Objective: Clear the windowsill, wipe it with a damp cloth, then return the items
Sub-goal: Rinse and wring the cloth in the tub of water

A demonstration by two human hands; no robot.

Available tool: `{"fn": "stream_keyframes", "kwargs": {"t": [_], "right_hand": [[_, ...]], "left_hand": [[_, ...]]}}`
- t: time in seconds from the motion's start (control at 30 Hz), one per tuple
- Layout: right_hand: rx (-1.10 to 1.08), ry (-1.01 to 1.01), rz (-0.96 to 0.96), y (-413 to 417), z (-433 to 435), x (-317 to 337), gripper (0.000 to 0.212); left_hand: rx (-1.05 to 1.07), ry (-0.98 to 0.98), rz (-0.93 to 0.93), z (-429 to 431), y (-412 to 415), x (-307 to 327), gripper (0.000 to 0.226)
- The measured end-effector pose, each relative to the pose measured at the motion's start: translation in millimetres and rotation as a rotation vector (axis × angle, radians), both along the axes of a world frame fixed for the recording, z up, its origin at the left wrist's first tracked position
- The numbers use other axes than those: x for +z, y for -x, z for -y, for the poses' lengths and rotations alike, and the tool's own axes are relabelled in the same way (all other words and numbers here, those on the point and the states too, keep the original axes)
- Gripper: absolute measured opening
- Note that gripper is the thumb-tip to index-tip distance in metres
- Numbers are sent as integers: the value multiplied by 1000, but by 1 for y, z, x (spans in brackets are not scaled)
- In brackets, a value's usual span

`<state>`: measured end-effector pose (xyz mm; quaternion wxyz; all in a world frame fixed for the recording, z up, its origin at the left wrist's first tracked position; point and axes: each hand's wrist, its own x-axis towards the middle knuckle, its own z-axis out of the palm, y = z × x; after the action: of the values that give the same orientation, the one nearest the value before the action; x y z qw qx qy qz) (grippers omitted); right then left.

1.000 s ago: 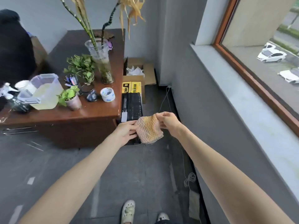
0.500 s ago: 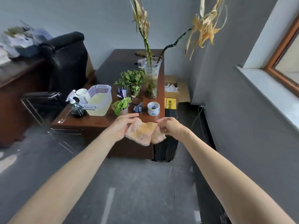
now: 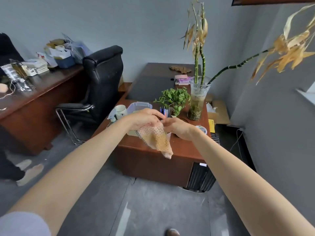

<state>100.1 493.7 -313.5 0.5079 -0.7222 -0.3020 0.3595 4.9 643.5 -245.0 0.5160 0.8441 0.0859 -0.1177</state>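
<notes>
Above the near edge of the desk (image 3: 185, 148) | left hand (image 3: 144, 119) and right hand (image 3: 179, 129) close together, both pinching the cloth (image 3: 156, 138) at its top | cloth hangs off the desk's surface | vase (image 3: 197, 101), potted plant (image 3: 175, 97) along the right edge.

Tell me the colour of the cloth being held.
The cloth is pale orange-pink with a net-like pattern; the head view shows it.
</notes>
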Motion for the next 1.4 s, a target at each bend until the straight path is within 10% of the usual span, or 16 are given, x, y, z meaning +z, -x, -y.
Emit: {"fn": "stream_keyframes", "kwargs": {"t": [0.37, 0.6, 0.77, 1.1, 1.4], "right_hand": [[-99, -218, -282, -106, -130, 8, 25], [-141, -130, -334, -168, -181, -21, 18], [-280, 44, -247, -194, -220, -47, 6], [-196, 252, -561, -212, -286, -95, 37], [-785, 485, -459, -191, -313, -138, 38]], "left_hand": [[-12, -95, -239, -160, -82, -16, 15], [329, 421, 24, -228, -136, -46, 16], [488, 193, 16, -261, -189, -71, 15], [-115, 79, -433, -340, -286, -108, 37], [-610, -132, -592, -346, -334, -154, 40]]}}
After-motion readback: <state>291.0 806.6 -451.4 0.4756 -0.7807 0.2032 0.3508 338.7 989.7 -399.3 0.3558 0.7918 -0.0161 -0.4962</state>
